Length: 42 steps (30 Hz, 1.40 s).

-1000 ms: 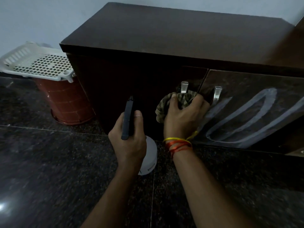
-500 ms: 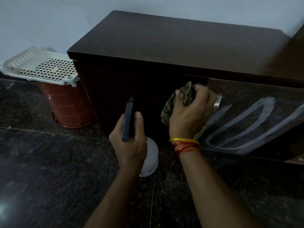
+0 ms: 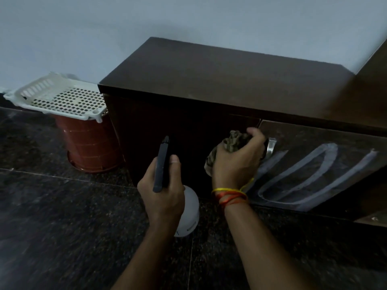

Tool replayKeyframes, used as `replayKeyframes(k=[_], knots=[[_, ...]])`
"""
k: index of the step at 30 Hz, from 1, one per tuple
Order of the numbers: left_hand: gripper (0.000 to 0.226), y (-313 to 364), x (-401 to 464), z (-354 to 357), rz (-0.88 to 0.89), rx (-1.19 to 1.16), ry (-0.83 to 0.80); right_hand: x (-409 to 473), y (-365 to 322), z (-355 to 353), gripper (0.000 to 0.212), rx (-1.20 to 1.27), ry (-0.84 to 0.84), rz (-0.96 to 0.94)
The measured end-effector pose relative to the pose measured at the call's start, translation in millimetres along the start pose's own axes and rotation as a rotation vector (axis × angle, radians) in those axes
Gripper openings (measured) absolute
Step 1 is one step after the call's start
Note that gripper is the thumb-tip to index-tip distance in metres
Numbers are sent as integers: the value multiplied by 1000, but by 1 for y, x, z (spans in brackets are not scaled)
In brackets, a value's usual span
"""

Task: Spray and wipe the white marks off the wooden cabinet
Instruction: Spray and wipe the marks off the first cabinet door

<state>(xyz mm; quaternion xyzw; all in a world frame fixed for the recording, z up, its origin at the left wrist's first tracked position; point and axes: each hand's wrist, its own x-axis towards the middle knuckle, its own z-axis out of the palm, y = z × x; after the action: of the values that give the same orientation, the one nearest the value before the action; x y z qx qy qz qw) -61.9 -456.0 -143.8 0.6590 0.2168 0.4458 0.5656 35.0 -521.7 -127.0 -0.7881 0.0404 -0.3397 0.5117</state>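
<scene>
A bunched cloth [image 3: 229,147] is clutched in the right hand [image 3: 237,162] and held against the cabinet [image 3: 209,84] front, just left of the metal handle [image 3: 271,147] of the right door [image 3: 335,141]. The spray bottle [image 3: 184,208] is gripped by the left hand [image 3: 162,191], the thumb laid beside its dark trigger head [image 3: 162,164], with the nozzle aimed toward the cabinet's left door. Thick white marks [image 3: 310,176] are seen looping across the right door, to the right of the handle, and appear largely intact. The left door looks dark and mark-free, though dim light hides detail. The task is judged to be partly done at best: the right door's marks are left to be sprayed and wiped. Left of the cabinet, a white basket [image 3: 60,97] is set on a red bucket [image 3: 90,147] on the floor.
</scene>
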Motion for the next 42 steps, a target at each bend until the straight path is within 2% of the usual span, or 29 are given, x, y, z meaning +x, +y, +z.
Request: replayKeyframes(k=[4, 6, 9, 16, 21, 25, 31, 34, 38, 42], knots=[[44, -4, -3, 3, -20, -13, -26, -6, 9, -5, 43, 57, -39, -74], [43, -6, -4, 5, -26, -8, -30, -12, 22, -9, 43, 110, -95, -53], [39, -6, -3, 8, -17, 2, -29, -14, 38, -13, 38, 70, -142, -100], [41, 1, -6, 14, -1, 7, -69, 1, 18, -23, 35, 34, -57, -228], [27, 5, -7, 16, 21, 25, -73, 14, -9, -32, 45, 46, -18, -325], [46, 6, -10, 19, 22, 4, -90, 16, 8, -30, 30, -48, -68, -427], [42, 10, -16, 20, 25, 6, -97, 21, -5, -30, 25, 22, -79, -317], [51, 10, -20, 22, 33, -4, -116, 26, -7, -33, 23, 3, -56, -356], [51, 9, -20, 26, 30, -1, -112, 17, 13, -34, 30, -79, -147, -437], [47, 14, -20, 29, 26, -7, -102, 23, 5, -36, 24, -8, -126, -340]])
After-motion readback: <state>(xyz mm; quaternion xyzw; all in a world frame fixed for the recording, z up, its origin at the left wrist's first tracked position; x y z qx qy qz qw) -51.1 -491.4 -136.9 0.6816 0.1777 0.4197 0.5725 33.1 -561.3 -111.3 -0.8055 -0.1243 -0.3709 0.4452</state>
